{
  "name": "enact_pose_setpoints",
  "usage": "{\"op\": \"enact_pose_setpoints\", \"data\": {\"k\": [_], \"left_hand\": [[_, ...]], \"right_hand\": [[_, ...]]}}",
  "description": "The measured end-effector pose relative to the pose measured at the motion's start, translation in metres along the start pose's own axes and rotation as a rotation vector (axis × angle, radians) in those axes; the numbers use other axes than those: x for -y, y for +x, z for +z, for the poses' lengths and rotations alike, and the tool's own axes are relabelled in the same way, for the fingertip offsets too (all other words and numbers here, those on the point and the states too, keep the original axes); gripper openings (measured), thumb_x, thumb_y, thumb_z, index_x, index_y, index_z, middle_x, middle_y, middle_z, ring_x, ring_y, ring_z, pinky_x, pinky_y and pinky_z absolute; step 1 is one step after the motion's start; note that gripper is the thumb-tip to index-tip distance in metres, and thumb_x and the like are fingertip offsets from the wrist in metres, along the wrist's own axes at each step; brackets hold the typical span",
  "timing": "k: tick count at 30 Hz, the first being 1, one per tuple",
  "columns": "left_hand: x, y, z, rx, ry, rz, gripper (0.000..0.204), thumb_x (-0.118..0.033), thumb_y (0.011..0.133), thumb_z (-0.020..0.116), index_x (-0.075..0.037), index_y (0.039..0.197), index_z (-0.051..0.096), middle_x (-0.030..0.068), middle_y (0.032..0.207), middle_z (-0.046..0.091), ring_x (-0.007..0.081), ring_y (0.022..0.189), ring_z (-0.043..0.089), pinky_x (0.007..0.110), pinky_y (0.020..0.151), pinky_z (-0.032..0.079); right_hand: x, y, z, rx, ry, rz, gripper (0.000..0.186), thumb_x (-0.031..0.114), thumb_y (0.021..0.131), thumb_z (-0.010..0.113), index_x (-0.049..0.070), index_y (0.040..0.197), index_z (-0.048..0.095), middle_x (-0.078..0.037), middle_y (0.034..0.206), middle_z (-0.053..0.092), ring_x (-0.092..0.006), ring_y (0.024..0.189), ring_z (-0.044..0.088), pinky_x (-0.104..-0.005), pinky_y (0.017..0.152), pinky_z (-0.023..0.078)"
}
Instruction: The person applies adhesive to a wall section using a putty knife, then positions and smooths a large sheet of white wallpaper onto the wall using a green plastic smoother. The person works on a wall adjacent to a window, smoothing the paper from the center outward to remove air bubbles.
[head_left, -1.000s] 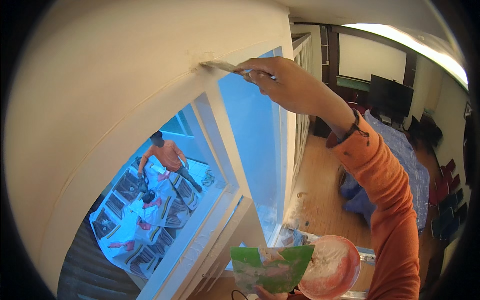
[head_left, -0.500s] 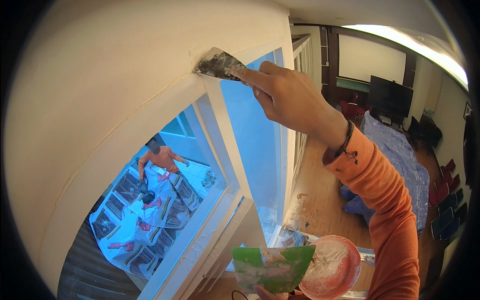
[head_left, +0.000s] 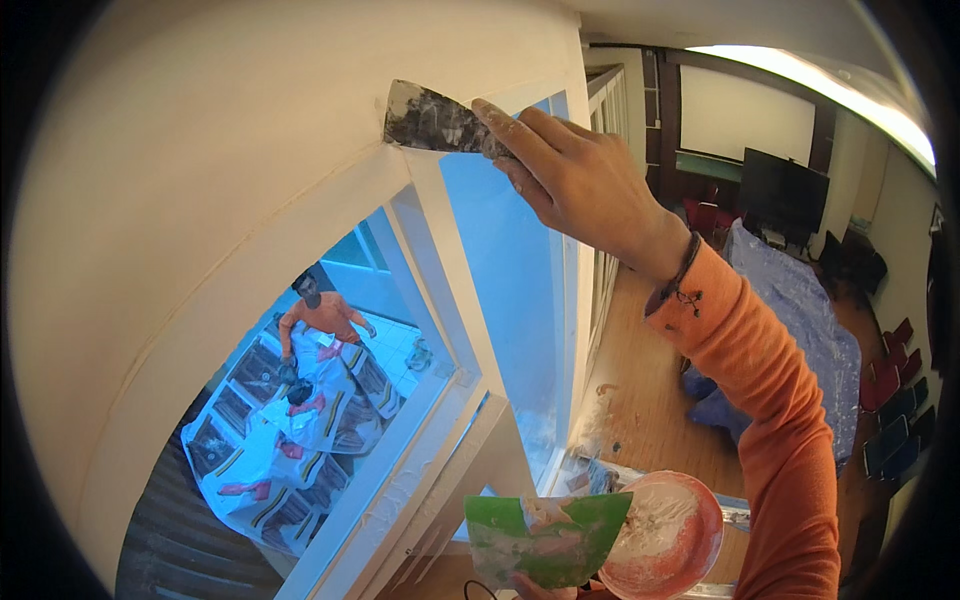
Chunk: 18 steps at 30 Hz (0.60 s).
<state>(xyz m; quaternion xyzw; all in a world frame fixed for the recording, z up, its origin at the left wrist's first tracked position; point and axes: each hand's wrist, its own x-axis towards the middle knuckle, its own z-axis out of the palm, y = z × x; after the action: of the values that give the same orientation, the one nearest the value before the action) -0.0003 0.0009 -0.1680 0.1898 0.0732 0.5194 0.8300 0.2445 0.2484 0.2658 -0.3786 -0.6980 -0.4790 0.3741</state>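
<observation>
My right hand (head_left: 605, 195) is closed on a putty knife (head_left: 432, 118), its forefinger stretched along the smeared blade. The blade lies against the cream wall (head_left: 250, 110), just above the corner of the white window frame (head_left: 425, 235). Low in the view, my left hand (head_left: 540, 590) shows only in part and grips a green plastic spreader (head_left: 545, 550) with whitish putty on it. Right beside the spreader is a round reddish bowl (head_left: 668, 530) with pale putty inside. What supports the bowl is hidden.
Through the window, a person in orange (head_left: 328, 315) stands by sheet-covered things (head_left: 290, 450). Metal ladder parts (head_left: 735, 515) show by the bowl. On the right, a bluish sheet (head_left: 785, 320) drapes something on the wooden floor (head_left: 640, 390), near chairs (head_left: 890, 400) and a dark screen (head_left: 785, 195).
My right hand has moved slightly right, and the putty knife has turned so its blade edge stands more upright on the wall. My left hand and the spreader have barely moved.
</observation>
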Motion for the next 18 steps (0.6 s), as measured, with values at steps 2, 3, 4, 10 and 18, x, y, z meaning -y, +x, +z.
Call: {"op": "enact_pose_setpoints", "data": {"k": [2,3,4,10,18], "left_hand": [[0.0,0.0,0.0,-0.001,0.004,-0.005,0.073,-0.05,0.098,0.057,-0.007,0.153,0.037,0.0098,0.151,0.046,0.0247,0.131,0.048,0.04,0.11,0.043],[-0.001,0.0,0.0,-0.001,0.007,-0.006,0.072,-0.05,0.099,0.057,-0.007,0.153,0.037,0.0098,0.151,0.046,0.0247,0.131,0.048,0.04,0.11,0.043],[-0.001,-0.002,0.0,0.0,0.013,-0.009,0.072,-0.05,0.099,0.057,-0.007,0.153,0.037,0.0099,0.151,0.046,0.0247,0.131,0.048,0.04,0.11,0.043],[-0.002,-0.001,-0.001,0.001,0.03,-0.018,0.072,-0.05,0.099,0.056,-0.007,0.153,0.037,0.01,0.15,0.047,0.0249,0.131,0.049,0.04,0.11,0.043],[-0.003,-0.003,0.002,-0.001,0.044,-0.017,0.071,-0.05,0.099,0.055,-0.006,0.153,0.038,0.0102,0.15,0.047,0.0252,0.131,0.049,0.04,0.11,0.043]], "right_hand": [[-0.006,0.0,0.001,-0.031,-0.027,-0.031,0.043,0.018,0.096,0.065,0.012,0.138,0.059,-0.004,0.09,0.062,-0.0215,0.071,0.067,-0.0338,0.054,0.055],[-0.01,0.001,0.002,-0.041,-0.036,-0.047,0.043,0.018,0.096,0.065,0.012,0.138,0.06,-0.003,0.091,0.062,-0.0208,0.073,0.067,-0.0337,0.055,0.055],[-0.013,0.001,0.003,-0.053,-0.044,-0.062,0.042,0.018,0.096,0.065,0.013,0.137,0.06,-0.003,0.091,0.062,-0.0202,0.076,0.067,-0.0336,0.056,0.055],[-0.019,0.002,0.007,-0.114,-0.01,-0.082,0.044,0.013,0.093,0.067,0.015,0.137,0.061,-0.003,0.091,0.061,-0.0196,0.079,0.065,-0.0329,0.061,0.056],[-0.016,0.005,0.01,-0.106,0.022,-0.094,0.044,0.014,0.093,0.067,0.018,0.137,0.062,-0.002,0.093,0.062,-0.0215,0.08,0.066,-0.0353,0.066,0.056]]}}
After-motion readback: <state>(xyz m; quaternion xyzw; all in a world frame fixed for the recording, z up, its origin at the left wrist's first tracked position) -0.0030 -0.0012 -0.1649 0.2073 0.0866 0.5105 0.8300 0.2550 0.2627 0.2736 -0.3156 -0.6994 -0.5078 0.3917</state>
